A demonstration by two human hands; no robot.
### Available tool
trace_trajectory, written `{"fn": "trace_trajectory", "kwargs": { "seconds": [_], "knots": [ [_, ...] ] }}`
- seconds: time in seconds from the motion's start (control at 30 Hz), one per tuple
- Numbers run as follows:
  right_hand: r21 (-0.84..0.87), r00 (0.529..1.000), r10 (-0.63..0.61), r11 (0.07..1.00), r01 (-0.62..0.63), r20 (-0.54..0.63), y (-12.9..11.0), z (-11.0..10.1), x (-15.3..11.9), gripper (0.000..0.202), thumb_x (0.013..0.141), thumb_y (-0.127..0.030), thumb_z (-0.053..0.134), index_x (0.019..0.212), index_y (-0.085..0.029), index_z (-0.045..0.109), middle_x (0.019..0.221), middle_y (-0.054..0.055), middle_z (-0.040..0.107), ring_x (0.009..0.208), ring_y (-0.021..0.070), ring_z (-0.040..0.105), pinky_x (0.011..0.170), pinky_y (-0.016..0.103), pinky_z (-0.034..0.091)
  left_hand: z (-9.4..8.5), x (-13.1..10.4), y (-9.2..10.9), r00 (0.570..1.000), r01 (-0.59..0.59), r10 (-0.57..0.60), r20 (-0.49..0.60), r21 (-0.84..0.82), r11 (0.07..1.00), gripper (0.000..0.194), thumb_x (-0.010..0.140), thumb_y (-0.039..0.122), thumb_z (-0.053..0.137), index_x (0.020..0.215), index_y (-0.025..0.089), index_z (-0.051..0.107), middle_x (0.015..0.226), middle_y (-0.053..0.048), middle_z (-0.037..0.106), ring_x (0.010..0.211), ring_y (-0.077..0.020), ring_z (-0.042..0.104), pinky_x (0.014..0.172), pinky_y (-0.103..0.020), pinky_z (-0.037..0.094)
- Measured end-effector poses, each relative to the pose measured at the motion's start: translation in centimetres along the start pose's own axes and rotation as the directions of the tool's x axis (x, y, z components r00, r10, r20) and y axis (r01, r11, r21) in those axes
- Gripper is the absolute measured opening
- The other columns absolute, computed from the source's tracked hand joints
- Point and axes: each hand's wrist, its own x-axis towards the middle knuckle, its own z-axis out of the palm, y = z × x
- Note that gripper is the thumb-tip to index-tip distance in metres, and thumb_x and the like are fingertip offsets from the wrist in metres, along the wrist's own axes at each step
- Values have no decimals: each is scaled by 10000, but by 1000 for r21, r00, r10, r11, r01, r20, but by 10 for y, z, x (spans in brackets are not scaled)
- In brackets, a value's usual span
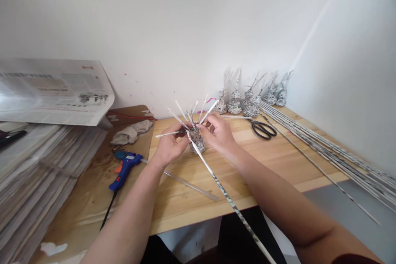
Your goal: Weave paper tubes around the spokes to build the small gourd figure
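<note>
Between my hands, over the wooden table, is a small woven newspaper piece (pixel 198 143) with several short paper tubes fanning up and out of its top. My left hand (pixel 171 144) is closed around its left side, near its neck. At the upper right, the fingers of my right hand (pixel 218 131) pinch the base of one upright tube. A long rolled newspaper tube (pixel 224 192) runs from the neck of the piece down toward me, past the table's front edge. My fingers partly hide the weave.
A blue glue gun (pixel 125 169) with a clear glue stick (pixel 188 185) lies left. Beside it are a glove (pixel 131 133) and stacked newspapers (pixel 46 185). Black-handled scissors (pixel 262 129), long paper tubes (pixel 321 142) and several finished-looking woven pieces (pixel 235 102) are at right and back.
</note>
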Motion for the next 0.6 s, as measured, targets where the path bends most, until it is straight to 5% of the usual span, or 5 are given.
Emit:
{"fn": "trace_trajectory", "kwargs": {
  "seconds": [0.17, 0.37, 0.6],
  "knots": [
    [87, 997, 77, 993, -79, 23, 3, 1, 2, 126, 859, -311, 624, 886, -188, 641, 936, 58, 651, 757, 144, 604, 564, 235, 451, -4, 1, 2, 996, 29, -24, 84, -67, 997, 319, 863, 287, 595, 1160, 170, 603, 1102, -101, 688, 963, -201, 660, 856, -321, 529],
    [219, 988, 134, 964, -149, 81, 8, 5, 2, 150, 842, -323, 641, 892, -183, 624, 834, 43, 677, 729, 149, 643, 630, 255, 494, -4, 4, 6, 998, 54, -54, 20, -24, 998, 245, 875, 379, 597, 974, 159, 639, 899, -67, 706, 730, -152, 644, 687, -266, 539],
    [259, 995, 73, 962, -87, 63, 8, 5, 3, 100, 847, -283, 630, 876, -196, 670, 855, 57, 690, 785, 173, 656, 710, 302, 530, -2, 4, 4, 997, 79, -79, 12, -46, 996, 250, 875, 390, 600, 919, 152, 662, 868, -48, 700, 698, -131, 624, 672, -244, 526]
  ]
}}
